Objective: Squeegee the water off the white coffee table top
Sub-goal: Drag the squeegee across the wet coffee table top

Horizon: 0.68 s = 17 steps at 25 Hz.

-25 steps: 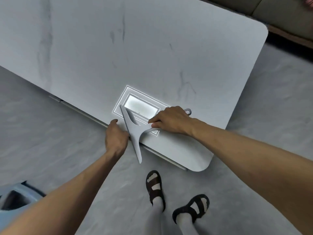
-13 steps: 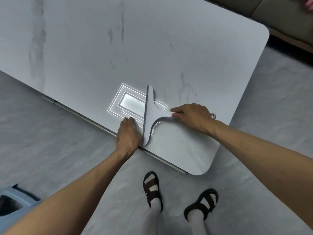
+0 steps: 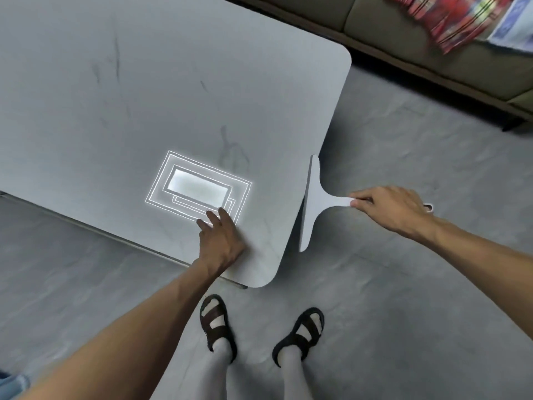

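Right hand (image 3: 395, 207): fingers curled over the handle of the squeegee (image 3: 313, 203), thumb tip pressed on the handle's near side. A firm closed grip, with nothing else in it. The handle's far end, with a small hang loop, pokes out past the wrist side of the hand.

Squeegee: pale grey and T-shaped. The blade runs roughly parallel to the right-hand edge of the white desk top (image 3: 173, 96) and sits just beside that edge, off the surface and over the floor (image 3: 403, 284). Whether the blade's lower edge touches the desk's rim cannot be told. The handle points away from the desk toward the person's right.

Left hand (image 3: 222, 241): laid palm-down on the desk near its rounded near corner, fingers straight and slightly spread. It holds nothing. The fingertips reach the edge of a bright rectangular reflection of a light (image 3: 199, 187) on the surface.

Desk top: white with faint grey marble-like veins and rounded corners. Whether it is wet cannot be told from here.

Surroundings: grey stone-look floor. The person's two feet in dark sandals (image 3: 217, 321) over pale socks stand just short of the desk's near corner. An olive-grey sofa (image 3: 418, 33) stands beyond the desk's far right corner, with a red patterned cloth (image 3: 461, 15) lying on its seat.
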Each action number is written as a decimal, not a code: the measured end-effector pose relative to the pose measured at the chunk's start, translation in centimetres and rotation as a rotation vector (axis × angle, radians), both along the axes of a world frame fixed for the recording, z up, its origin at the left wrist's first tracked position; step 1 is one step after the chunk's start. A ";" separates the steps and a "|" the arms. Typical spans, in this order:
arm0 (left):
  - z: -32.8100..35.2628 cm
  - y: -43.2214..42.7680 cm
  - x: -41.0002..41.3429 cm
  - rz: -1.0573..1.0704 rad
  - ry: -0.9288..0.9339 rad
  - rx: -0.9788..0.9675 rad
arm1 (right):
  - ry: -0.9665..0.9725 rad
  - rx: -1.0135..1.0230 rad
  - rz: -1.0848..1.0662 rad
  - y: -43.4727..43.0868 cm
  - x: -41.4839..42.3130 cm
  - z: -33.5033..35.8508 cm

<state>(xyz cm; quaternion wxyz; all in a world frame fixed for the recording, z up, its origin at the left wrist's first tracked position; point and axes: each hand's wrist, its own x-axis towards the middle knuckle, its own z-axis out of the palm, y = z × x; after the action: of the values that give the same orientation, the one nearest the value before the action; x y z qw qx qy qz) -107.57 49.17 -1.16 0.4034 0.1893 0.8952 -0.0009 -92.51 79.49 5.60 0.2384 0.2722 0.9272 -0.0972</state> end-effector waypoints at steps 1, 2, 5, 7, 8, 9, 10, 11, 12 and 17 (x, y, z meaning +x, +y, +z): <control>0.1 0.3 -0.2 0.022 -0.032 0.007 | 0.007 0.030 0.031 0.5 -0.1 0.4; 0.2 0.5 -0.4 0.012 -0.043 0.004 | 0.023 0.040 0.067 0.6 -0.5 0.7; 0.6 0.9 -0.8 0.016 -0.073 -0.020 | 0.033 -0.074 0.237 -2.3 -3.0 1.2; 0.8 0.8 -0.9 0.029 -0.089 -0.013 | -0.009 -0.175 0.387 -5.8 -5.0 0.4; 0.8 0.8 -0.9 0.009 -0.084 -0.014 | -0.033 -0.209 0.449 -7.3 -5.7 -0.1; 0.7 0.8 -0.9 -0.016 -0.081 -0.025 | -0.055 -0.228 0.488 -8.2 -6.1 -0.6; 0.5 0.8 -0.9 -0.048 -0.074 -0.036 | -0.067 -0.233 0.501 -8.4 -6.2 -1.0; 0.4 0.8 -0.9 -0.087 -0.049 -0.046 | -0.075 -0.234 0.484 -7.9 -6.1 -1.3; 0.6 0.9 -0.8 -0.125 -0.032 -0.064 | -0.081 -0.231 0.450 -6.9 -5.8 -1.3; 1.5 1.3 -1.1 -0.095 -0.057 -0.082 | -0.076 -0.055 0.117 2.4 -3.0 0.8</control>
<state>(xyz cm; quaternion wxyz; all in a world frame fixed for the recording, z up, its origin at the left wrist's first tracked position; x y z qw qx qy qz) -108.64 50.45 0.33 0.4357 0.2149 0.8726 -0.0511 -95.54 81.93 6.37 0.2860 0.2143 0.9288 -0.0984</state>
